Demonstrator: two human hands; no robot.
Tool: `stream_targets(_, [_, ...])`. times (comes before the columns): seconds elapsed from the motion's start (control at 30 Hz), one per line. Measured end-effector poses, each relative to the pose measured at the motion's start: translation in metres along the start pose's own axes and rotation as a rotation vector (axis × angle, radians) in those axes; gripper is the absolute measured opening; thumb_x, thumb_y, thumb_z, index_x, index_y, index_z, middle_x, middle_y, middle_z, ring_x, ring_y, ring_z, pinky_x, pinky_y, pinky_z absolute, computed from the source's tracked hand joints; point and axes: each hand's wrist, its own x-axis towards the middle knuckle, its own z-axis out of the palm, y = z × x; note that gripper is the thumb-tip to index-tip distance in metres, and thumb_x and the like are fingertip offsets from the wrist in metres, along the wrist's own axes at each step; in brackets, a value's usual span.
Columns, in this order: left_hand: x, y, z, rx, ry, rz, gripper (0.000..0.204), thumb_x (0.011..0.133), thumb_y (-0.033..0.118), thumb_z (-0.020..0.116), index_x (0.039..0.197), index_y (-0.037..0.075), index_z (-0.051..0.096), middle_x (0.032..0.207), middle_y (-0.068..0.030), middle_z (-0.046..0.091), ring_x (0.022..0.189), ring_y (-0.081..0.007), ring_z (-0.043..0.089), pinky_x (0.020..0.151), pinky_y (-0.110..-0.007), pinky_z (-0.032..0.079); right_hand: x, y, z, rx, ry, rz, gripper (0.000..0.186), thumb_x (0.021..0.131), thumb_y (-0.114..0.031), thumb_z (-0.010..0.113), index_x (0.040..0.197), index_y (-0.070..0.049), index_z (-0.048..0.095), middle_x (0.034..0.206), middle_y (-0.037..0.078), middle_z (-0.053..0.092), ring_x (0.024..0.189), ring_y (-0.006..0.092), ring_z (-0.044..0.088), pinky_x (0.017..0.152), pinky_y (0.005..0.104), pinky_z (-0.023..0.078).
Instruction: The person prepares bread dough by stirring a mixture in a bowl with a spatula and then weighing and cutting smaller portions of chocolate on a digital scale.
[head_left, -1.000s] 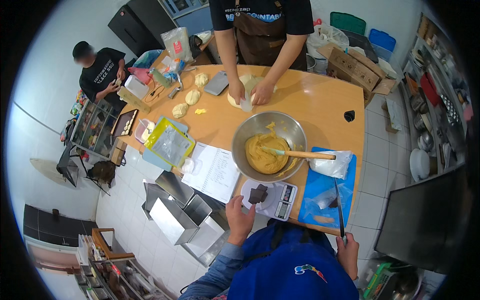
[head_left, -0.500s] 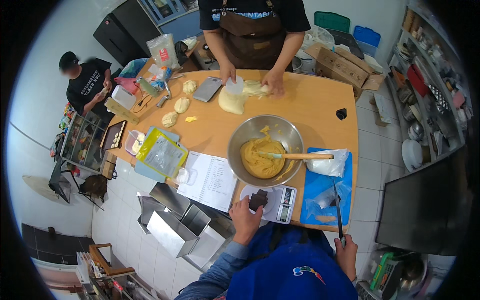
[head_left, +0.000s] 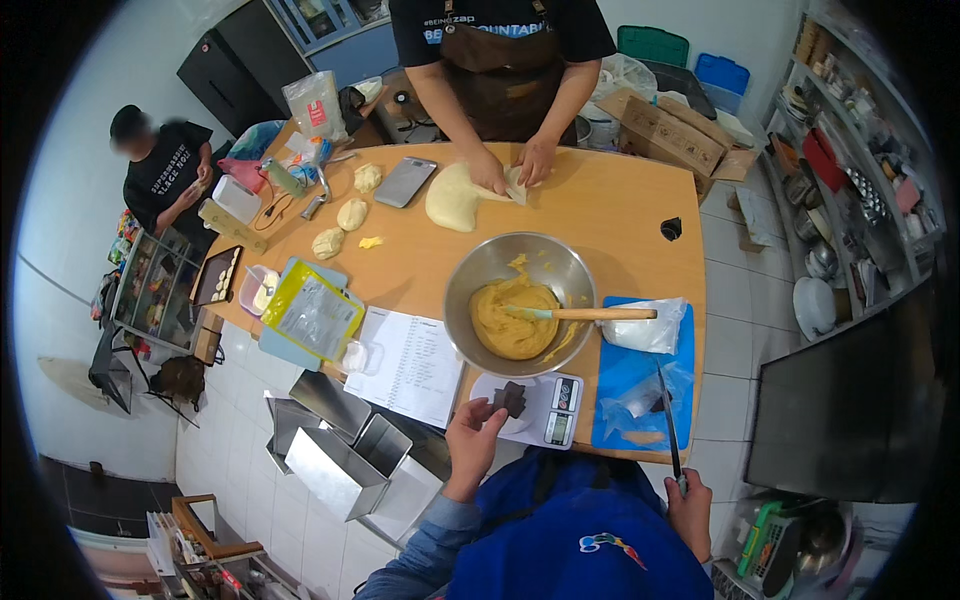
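In the head view, the left hand [head_left: 474, 440] curves its thumb and fingers narrowly at the seven o'clock side of dark, angular chocolate [head_left: 512, 399] on the smooth scale [head_left: 548, 430]; whether it grips, I cannot tell. At five o'clock of the flat blue mat [head_left: 676, 382], the right hand [head_left: 690, 508] is closed around the knife [head_left: 671, 425]. The steel bowl [head_left: 582, 287], round, holding thick yellow batter [head_left: 503, 322], stands at twelve from the chocolate.

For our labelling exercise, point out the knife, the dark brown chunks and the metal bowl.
Knife [head_left: 672, 426], head view, on the blade.
Dark brown chunks [head_left: 512, 398], head view, top surface.
Metal bowl [head_left: 484, 264], head view, inner wall.
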Motion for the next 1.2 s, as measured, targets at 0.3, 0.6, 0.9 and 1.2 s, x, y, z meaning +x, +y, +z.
stream_targets(0.3, [-0.021, 0.007, 0.049, -0.263, -0.551, -0.215, 0.033, 0.081, 0.015, 0.068, 0.106, -0.005, 0.059, 0.095, -0.0119, 0.065, 0.085, -0.0163, 0.062, 0.076, -0.029, 0.049, -0.003, 0.011, -0.002, 0.12, -0.01, -0.028, 0.02, 0.082, -0.012, 0.064, 0.094, 0.003, 0.058, 0.059, 0.018, 0.057, 0.053, 0.0315, 0.059, 0.05, 0.0378, 0.044])
stream_targets(0.6, [-0.037, 0.012, 0.066, 0.166, -0.529, 0.285, 0.038, 0.072, 0.02, 0.074, 0.103, 0.0, 0.063, 0.096, -0.0177, 0.065, 0.087, -0.0265, 0.064, 0.076, -0.033, 0.05, -0.007, 0.009, -0.014, 0.036, 0.001, -0.017, 0.023, 0.081, -0.013, 0.064, 0.095, 0.004, 0.058, 0.063, 0.02, 0.059, 0.058, 0.0366, 0.06, 0.052, 0.041, 0.045])
stream_targets(0.9, [-0.004, -0.026, 0.02, 0.434, 0.118, 0.555, 0.043, 0.067, 0.012, 0.076, 0.105, 0.002, 0.058, 0.095, -0.0138, 0.059, 0.086, -0.0309, 0.057, 0.075, -0.038, 0.046, 0.0, 0.008, -0.014, 0.0, -0.036, -0.059, 0.026, 0.081, -0.013, 0.065, 0.098, 0.004, 0.057, 0.07, 0.025, 0.06, 0.063, 0.0409, 0.06, 0.056, 0.0432, 0.046])
stream_targets(1.2, [-0.013, -0.025, 0.014, 0.362, 0.121, 0.434, 0.041, 0.067, 0.011, 0.075, 0.103, 0.001, 0.058, 0.097, -0.0159, 0.06, 0.091, -0.0325, 0.057, 0.079, -0.04, 0.045, 0.013, 0.011, -0.003, -0.056, -0.077, -0.151, 0.025, 0.08, -0.014, 0.065, 0.098, 0.002, 0.058, 0.074, 0.024, 0.061, 0.069, 0.0419, 0.06, 0.06, 0.0464, 0.047])
